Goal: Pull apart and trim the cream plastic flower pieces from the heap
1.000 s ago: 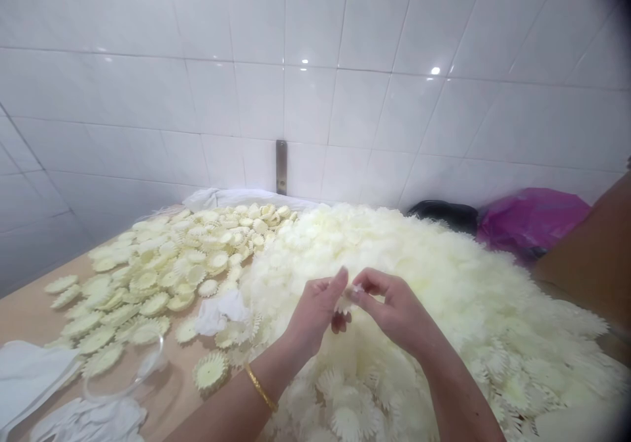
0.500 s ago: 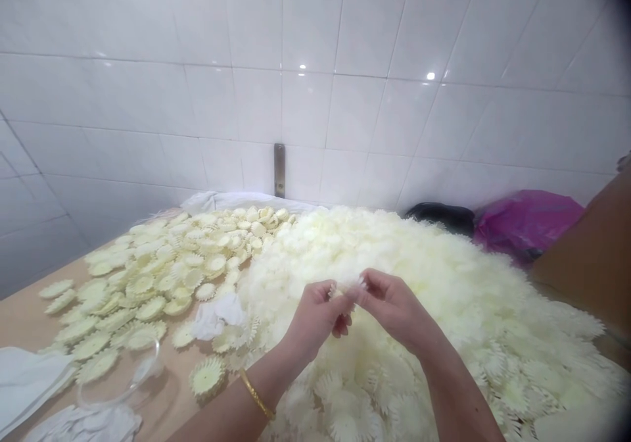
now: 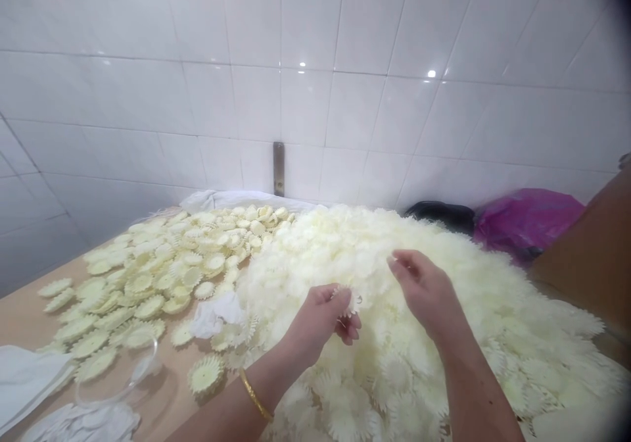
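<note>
My left hand [image 3: 323, 320], with a gold bangle at the wrist, pinches a small pale flower piece [image 3: 347, 299] with a notched, frilly edge between thumb and forefinger. My right hand [image 3: 426, 291] is up and to the right of it, apart from the piece, thumb and forefinger pressed together. Whether anything sits in that pinch I cannot make out. Beneath both hands spreads a big heap of fluffy, pale yellow flower pieces [image 3: 340, 245].
To the left lie many stacked pale yellow toothed discs [image 3: 162, 277] on a tan tabletop [image 3: 170, 383]. Crumpled white cloth [image 3: 83, 425] and a clear curved plastic item [image 3: 142, 379] are near the front left. Black [image 3: 440, 215] and purple bags [image 3: 532, 221] stand by the tiled wall [image 3: 305, 106].
My right hand has come away from the left and moved to the right. The left hand keeps the flower piece, now showing more of its notched edge.
</note>
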Demonstrator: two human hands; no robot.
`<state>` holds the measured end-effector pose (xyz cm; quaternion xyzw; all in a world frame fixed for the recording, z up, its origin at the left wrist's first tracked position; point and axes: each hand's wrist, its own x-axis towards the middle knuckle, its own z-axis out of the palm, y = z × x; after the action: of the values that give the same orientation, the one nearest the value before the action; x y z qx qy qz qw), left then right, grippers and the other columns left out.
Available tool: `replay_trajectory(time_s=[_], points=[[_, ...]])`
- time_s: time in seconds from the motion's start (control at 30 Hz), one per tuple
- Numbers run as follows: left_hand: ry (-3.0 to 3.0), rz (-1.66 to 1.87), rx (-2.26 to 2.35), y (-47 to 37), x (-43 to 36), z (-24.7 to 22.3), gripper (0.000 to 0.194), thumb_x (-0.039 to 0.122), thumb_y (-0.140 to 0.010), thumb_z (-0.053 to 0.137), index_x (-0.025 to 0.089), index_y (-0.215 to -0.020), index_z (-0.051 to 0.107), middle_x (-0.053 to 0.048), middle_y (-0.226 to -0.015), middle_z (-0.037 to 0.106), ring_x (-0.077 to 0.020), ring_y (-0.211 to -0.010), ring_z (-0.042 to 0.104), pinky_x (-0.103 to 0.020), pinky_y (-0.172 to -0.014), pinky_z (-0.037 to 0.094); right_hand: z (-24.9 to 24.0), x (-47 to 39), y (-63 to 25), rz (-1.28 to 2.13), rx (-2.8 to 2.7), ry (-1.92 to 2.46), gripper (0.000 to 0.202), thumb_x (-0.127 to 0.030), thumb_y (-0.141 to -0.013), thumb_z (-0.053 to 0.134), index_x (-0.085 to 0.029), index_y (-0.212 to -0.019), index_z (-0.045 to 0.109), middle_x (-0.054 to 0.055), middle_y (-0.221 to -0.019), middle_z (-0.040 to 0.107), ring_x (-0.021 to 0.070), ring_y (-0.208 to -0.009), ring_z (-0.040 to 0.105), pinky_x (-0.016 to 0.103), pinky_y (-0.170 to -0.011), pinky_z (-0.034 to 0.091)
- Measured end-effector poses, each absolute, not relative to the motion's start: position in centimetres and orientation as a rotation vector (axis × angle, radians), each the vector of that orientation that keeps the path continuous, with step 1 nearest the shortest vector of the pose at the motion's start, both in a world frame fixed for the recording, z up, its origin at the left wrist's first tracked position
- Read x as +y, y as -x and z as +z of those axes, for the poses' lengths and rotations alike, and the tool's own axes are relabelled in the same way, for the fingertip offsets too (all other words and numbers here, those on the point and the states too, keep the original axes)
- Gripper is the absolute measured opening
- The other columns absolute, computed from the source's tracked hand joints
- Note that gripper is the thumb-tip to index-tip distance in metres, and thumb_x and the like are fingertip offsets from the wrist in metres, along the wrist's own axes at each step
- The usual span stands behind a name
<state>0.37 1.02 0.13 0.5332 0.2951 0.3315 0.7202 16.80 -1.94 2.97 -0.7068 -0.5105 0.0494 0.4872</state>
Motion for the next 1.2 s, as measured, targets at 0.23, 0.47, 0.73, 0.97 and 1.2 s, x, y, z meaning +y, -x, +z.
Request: replay_trajectory(time_s=[0.23, 0.47, 0.73, 0.97, 1.2], points=[[-1.229, 0.768, 0.702, -0.4, 1.4, -0.8, 0.035, 0.04, -0.073, 0.053, 0.015, -0.051, 0.042, 0.001, -0.041, 0.048, -0.0064, -0.032, 0.039, -0.019, -0.035, 0.029, 4.1, -3.1, -14.2, 0.375, -1.551, 1.577, 0.02, -0.034, -0.079, 0.046, -0.019, -0.075, 0.058, 0.002, -0.075, 0.061, 0.0167, -0.072, 0.055, 0.027, -0.065, 0.041], [-1.204, 0.863, 0.726, -0.3, 1.6, -0.6, 0.039, 0.045, -0.071, 0.056, 0.016, -0.049, 0.042, 0.004, -0.035, 0.04, -0.006, -0.031, 0.034, -0.02, -0.034, 0.022, 4.3, -3.2, -12.9, 0.617, -1.701, 1.542, 0.015, -0.032, -0.073, 0.056, -0.018, -0.067, 0.054, 0.0, -0.07, 0.059, 0.0153, -0.069, 0.054, 0.027, -0.066, 0.041], [-1.164, 0.832, 0.704, -0.4, 1.7, -0.9, 0.045, 0.055, -0.072, 0.047, 0.015, -0.052, 0.047, 0.002, -0.037, 0.043, -0.0067, -0.031, 0.036, -0.02, -0.035, 0.024, 3.9, -2.8, -12.8, 0.662, -1.747, 1.518, 0.016, -0.026, -0.074, 0.053, -0.017, -0.061, 0.051, 0.0, -0.063, 0.057, 0.0139, -0.063, 0.052, 0.026, -0.063, 0.039], [-1.174, 0.782, 0.655, 0.1, 2.1, 0.0, 0.036, 0.047, -0.07, 0.056, 0.013, -0.062, 0.052, -0.002, -0.054, 0.054, -0.0087, -0.043, 0.049, -0.021, -0.044, 0.035, 3.4, -2.4, -13.2, 0.508, -1.735, 1.566, 0.029, -0.027, -0.082, 0.037, -0.017, -0.056, 0.046, -0.001, -0.056, 0.049, 0.0132, -0.057, 0.047, 0.025, -0.056, 0.036], [-1.208, 0.789, 0.716, 0.0, 1.9, 0.2, 0.026, 0.038, -0.068, 0.061, 0.013, -0.066, 0.054, -0.001, -0.053, 0.054, -0.0089, -0.044, 0.049, -0.021, -0.044, 0.036, 2.9, -2.0, -13.0, 0.447, -1.707, 1.584, 0.023, -0.025, -0.08, 0.042, -0.019, -0.058, 0.039, -0.003, -0.057, 0.047, 0.0117, -0.057, 0.044, 0.023, -0.055, 0.034]])
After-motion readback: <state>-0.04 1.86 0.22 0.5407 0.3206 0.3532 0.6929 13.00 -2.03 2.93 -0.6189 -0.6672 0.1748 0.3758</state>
